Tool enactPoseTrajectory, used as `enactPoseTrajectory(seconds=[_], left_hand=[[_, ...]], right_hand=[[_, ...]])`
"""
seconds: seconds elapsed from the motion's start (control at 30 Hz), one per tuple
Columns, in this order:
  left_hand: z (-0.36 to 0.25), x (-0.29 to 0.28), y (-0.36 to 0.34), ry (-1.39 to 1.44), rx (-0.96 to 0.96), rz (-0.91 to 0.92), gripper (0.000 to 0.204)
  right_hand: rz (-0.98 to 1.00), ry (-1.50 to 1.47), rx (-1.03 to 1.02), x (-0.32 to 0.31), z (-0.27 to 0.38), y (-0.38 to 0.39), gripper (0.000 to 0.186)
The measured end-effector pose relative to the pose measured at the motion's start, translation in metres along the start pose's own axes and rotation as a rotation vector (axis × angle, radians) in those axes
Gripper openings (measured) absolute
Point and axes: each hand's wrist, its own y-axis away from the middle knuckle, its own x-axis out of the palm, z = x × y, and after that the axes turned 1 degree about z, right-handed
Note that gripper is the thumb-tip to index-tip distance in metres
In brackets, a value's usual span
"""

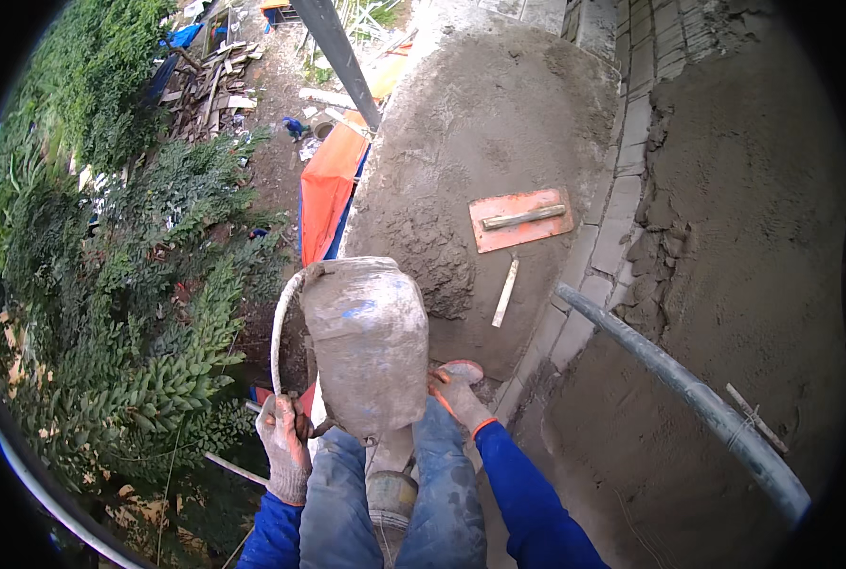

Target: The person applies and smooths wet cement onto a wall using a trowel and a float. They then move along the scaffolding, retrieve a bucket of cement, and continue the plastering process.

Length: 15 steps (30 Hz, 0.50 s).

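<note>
A mortar-caked bucket [366,346] is tipped over in front of my legs, its outside smeared grey with a few blue patches. My left hand [285,446], in a dirty knitted glove, is closed round the bucket's pale curved handle [279,332]. At the bucket's lower right edge, my gloved right hand [458,396] grips its side with curled fingers; the fingertips are partly hidden. Just beyond the bucket lies a rough heap of wet mortar [432,270]. The bucket's mouth is hidden from view.
An orange float [546,228] with a wooden handle and a pale wooden stick [505,294] lie on the mortar surface. Grey pipes [688,394] cross at right and rise at the far edge [333,52]. Left is a drop with trees [157,284], an orange tarp [330,180] and a person [295,128] below.
</note>
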Motion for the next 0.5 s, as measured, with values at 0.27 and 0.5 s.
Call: enactPoseTrajectory(seconds=[0.27,0.5], left_hand=[[0.234,-0.151,0.050,-0.012,-0.088,-0.145,0.019],[0.309,-0.336,0.080,0.045,-0.178,-0.483,0.012]], right_hand=[[-0.129,0.007,0.314,-0.046,-0.188,0.188,0.010],[-0.465,0.181,0.127,-0.027,-0.080,0.203,0.017]])
